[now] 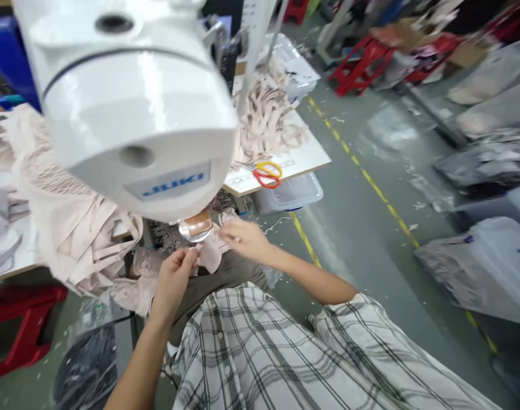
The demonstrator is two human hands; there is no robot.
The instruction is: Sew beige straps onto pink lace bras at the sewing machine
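Observation:
A white Juki sewing machine head fills the upper left. Below it my left hand pinches the edge of a pale pink fabric piece, fingers closed on it. My right hand rests on the same piece from the right, fingers pressed together on the cloth. A shiny round part of the machine sits just above the fabric between my hands. My plaid shirt covers the lower middle.
A heap of pink fabric strips hangs off the table at left. Red-and-yellow scissors lie on a white board with more strips. A clear bin sits under it. Plastic bags and red stools line the floor at right.

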